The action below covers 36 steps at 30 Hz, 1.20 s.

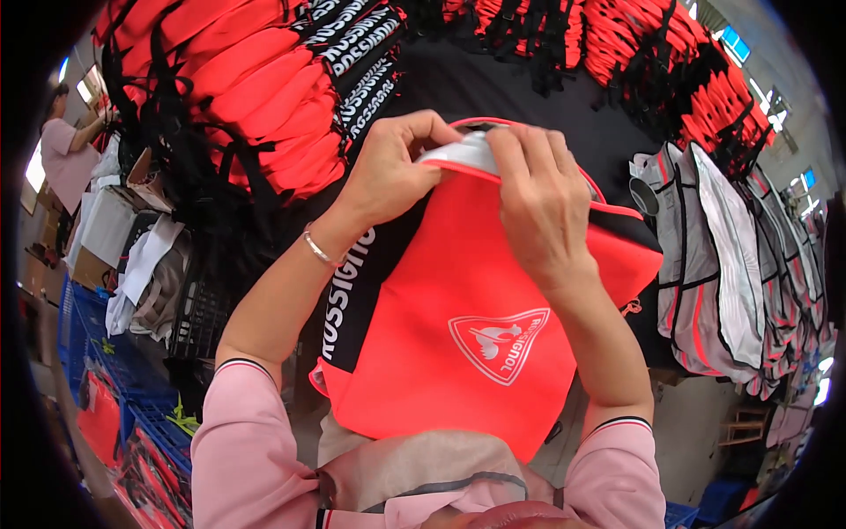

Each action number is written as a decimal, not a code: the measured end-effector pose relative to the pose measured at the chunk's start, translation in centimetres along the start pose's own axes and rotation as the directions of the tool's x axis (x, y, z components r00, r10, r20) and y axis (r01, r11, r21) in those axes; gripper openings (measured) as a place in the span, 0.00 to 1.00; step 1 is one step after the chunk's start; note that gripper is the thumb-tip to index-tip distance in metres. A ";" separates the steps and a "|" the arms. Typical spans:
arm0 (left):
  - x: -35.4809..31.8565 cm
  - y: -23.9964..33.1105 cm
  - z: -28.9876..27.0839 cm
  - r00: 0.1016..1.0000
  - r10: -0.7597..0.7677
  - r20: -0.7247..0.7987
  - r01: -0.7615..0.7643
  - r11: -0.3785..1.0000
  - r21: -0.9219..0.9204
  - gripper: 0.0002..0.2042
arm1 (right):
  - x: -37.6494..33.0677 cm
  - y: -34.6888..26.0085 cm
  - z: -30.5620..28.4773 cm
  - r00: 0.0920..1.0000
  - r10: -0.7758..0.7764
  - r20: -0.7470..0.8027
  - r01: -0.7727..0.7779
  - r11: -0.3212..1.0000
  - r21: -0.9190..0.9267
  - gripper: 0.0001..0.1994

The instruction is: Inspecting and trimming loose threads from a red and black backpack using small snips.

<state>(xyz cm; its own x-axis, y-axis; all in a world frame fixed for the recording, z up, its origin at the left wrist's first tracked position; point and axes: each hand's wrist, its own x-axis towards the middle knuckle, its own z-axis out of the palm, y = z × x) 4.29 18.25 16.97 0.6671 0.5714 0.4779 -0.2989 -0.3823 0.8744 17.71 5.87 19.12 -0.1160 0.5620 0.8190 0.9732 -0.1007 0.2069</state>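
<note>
A bright red-orange bag (pixel 441 273) with a black side panel and a white triangular emblem hangs in front of me, its lower part against my lap. Its mouth is at the top, where a whitish lining (pixel 473 152) shows inside the red-edged rim. My left hand (pixel 388 169) pinches the rim at the left, thumb and fingers closed on it. At the right of the mouth, my right hand (pixel 546 198) grips the edge with its fingers bent over it; its thumb is hidden. The inside of the bag is mostly out of sight.
Stacked red bags (pixel 264 101) with black straps rise at the left on a black surface (pixel 608 115). More red bundles (pixel 643 44) lie at the back. Grey bags (pixel 718 256) stand at the right. Blue crates (pixel 92 322) and a person (pixel 69 159) are at far left.
</note>
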 end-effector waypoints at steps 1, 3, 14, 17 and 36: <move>-0.9 1.2 -0.4 0.991 -0.045 0.125 0.055 0.995 -0.078 0.03 | -0.3 0.6 -1.1 0.997 -0.078 0.013 0.074 0.980 0.183 0.16; -2.8 2.3 -1.3 0.928 -0.058 0.367 0.148 0.964 -0.221 0.04 | -0.5 1.3 -3.6 0.966 -0.158 0.205 0.002 0.795 0.607 0.16; -8.1 1.2 2.7 0.615 -0.291 0.733 0.717 0.593 -0.366 0.20 | -6.8 2.7 -5.3 0.441 -0.408 0.800 -0.890 -0.314 0.331 0.14; -6.5 -0.2 1.5 0.505 -0.305 0.807 0.699 0.694 -0.174 0.23 | -3.8 2.2 -6.5 0.466 -0.148 0.872 -0.884 -0.044 0.465 0.11; -4.7 1.3 -6.0 0.962 0.271 -0.035 -0.254 0.934 0.253 0.24 | 4.9 2.3 -3.1 0.924 0.304 0.231 -0.275 0.113 0.955 0.17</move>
<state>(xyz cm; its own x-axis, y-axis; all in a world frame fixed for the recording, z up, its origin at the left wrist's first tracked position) -3.31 19.37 16.39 0.5369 0.4716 0.6995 -0.2755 -0.6858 0.6737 18.76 5.83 25.25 0.2348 0.6781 0.6965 0.3319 0.6175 -0.7131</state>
